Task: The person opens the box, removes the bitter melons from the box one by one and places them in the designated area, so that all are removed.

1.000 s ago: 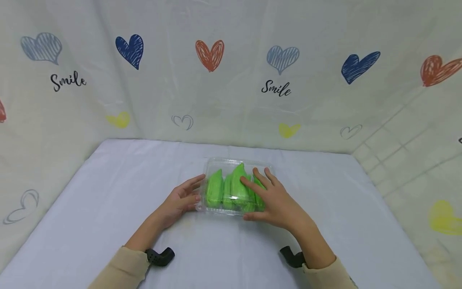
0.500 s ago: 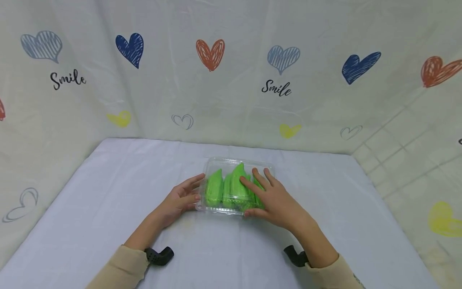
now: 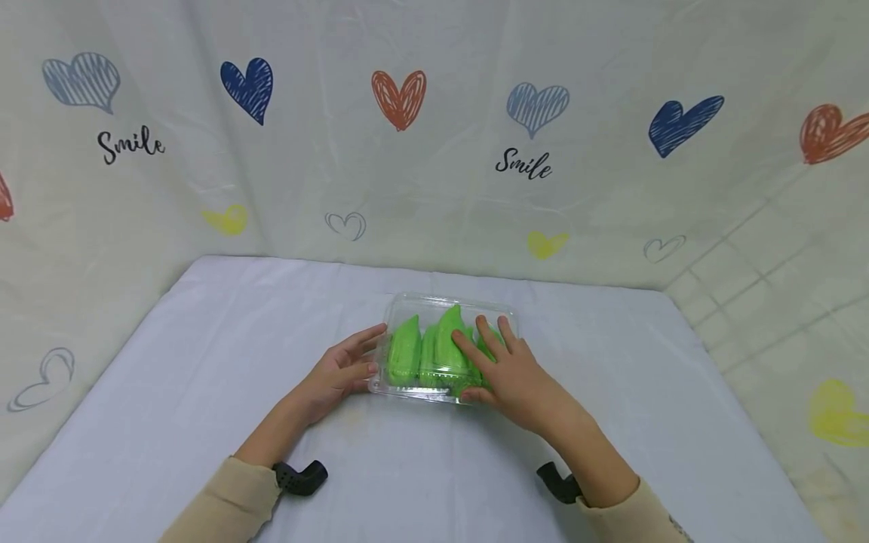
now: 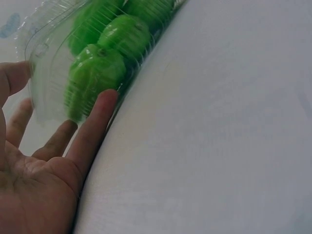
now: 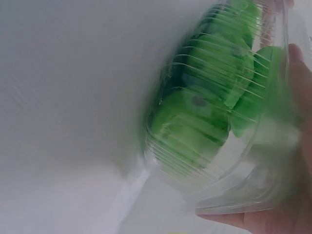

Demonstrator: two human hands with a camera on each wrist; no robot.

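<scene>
A clear plastic box [image 3: 434, 303] with a ribbed wall lies on the cloth in the head view. Inside are several green, tapered pieces [image 3: 404, 351], rounded at the near end and pointed at the far one; their kind is unclear. My left hand [image 3: 336, 377] rests against the box's left end, fingers extended, as the left wrist view shows with the fingertips [image 4: 107, 97] right at the plastic. Over the right part of the box my right hand [image 3: 519, 381] lies spread, its fingers on the lid and its thumb at the near edge. It hides part of the green pieces.
The box stands on a table with a white cloth [image 3: 271, 317]. Behind it hangs a pale curtain [image 3: 448, 188] printed with hearts and "Smile". A black wrist device [image 3: 301, 478] sticks out at my left sleeve, another device [image 3: 558, 483] at my right.
My right thumb has moved slightly upward onto the near edge of the box, and the right wrist has shifted a little to the right. The left hand and the box stay nearly in place.
</scene>
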